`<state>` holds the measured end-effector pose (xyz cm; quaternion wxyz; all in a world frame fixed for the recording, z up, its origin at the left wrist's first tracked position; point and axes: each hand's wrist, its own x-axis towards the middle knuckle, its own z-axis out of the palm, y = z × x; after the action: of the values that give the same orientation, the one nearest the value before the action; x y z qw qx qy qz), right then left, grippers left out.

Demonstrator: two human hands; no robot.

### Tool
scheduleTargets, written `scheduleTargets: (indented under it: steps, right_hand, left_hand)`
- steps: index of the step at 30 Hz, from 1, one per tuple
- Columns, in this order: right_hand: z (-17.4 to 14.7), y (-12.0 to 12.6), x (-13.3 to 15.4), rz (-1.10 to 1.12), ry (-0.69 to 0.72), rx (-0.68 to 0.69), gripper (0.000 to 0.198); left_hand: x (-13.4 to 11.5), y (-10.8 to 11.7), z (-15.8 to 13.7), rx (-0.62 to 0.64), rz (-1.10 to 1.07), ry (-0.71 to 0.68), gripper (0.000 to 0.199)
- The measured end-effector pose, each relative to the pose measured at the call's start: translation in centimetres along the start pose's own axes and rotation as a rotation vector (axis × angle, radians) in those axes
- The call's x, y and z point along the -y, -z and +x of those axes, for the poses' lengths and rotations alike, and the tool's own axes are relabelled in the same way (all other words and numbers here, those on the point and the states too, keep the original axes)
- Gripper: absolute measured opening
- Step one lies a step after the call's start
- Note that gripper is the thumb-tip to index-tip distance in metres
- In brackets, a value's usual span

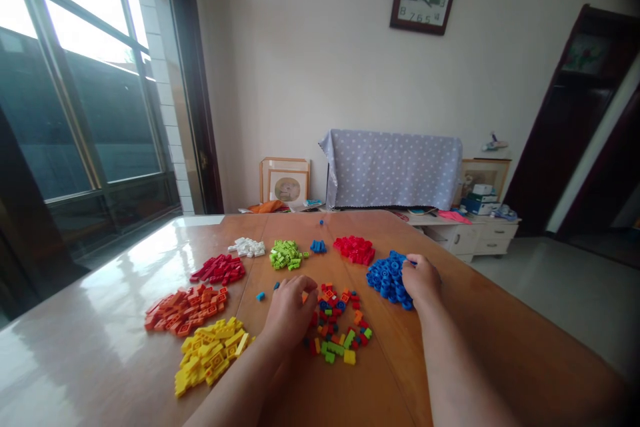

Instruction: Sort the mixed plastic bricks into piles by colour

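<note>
My left hand (293, 307) hovers at the left edge of a mixed pile of toy bricks (337, 340) in red, orange, green, yellow and blue. Its fingers are curled together, and anything inside them is hidden. My right hand (423, 278) is at the right side of a heap of round blue bricks (389, 280). Its fingers are bent in a pinch against the heap, with a bit of blue showing at the fingertips. A small light blue brick (261, 296) lies alone, left of my left hand.
Sorted heaps stand around the wooden table (380, 387): yellow bricks (213, 353), orange bricks (185, 309), dark red bricks (219, 269), white bricks (247, 247), lime green bricks (287, 254), a few blue bricks (318, 247) and bright red bricks (355, 249). One tiny blue piece (321, 222) lies near the far edge.
</note>
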<state>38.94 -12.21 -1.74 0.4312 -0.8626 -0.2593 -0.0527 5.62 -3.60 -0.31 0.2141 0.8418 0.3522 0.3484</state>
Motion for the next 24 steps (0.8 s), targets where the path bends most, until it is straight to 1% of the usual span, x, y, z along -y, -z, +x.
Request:
scheduleTargets:
  steps: [3,5,6,7,9,11,14,16,17,19,24]
  right_hand:
    - [-0.3,-0.1,0.6,0.047,0.011,-0.002,0.039]
    - [-1.3,-0.3,1.8,0.120,0.085,0.051,0.034]
    - [-2.0,-0.4,2.5,0.172,0.144,0.105,0.032]
    - [-2.8,-0.6,3.3,0.219,0.211,0.170,0.031]
    - [-4.9,-1.0,4.7,0.284,0.345,0.344,0.028]
    - [-6.9,-1.4,5.8,0.276,0.466,0.524,0.022]
    - [-9.1,-1.8,6.4,0.186,0.536,0.769,0.018]
    - [-9.8,-1.9,6.4,0.103,0.554,0.878,0.023]
    - [-9.9,-1.8,6.4,0.069,0.560,0.903,0.026]
    - [-10.0,-1.7,6.4,0.024,0.568,0.906,0.030]
    - [-10.3,-1.6,6.8,-0.029,0.579,0.828,0.021]
  left_hand:
    - [-0.1,0.1,0.0,-0.005,0.014,0.024,0.015]
    - [-0.2,0.1,0.1,-0.004,0.032,0.045,0.015]
    - [-0.3,0.1,0.1,-0.001,0.043,0.056,0.015]
    - [-0.4,0.1,0.1,0.005,0.054,0.065,0.016]
    - [-0.5,0.1,0.1,0.018,0.076,0.077,0.017]
    - [-0.6,0.1,0.1,0.031,0.099,0.090,0.019]
    - [-0.6,0.3,0.2,0.063,0.130,0.120,0.024]
    - [-0.6,0.3,0.1,0.090,0.146,0.138,0.026]
    - [-0.6,0.4,0.1,0.100,0.153,0.141,0.026]
    - [-0.5,0.3,0.1,0.109,0.165,0.137,0.025]
    - [-0.4,0.1,0.0,0.111,0.150,0.102,0.022]
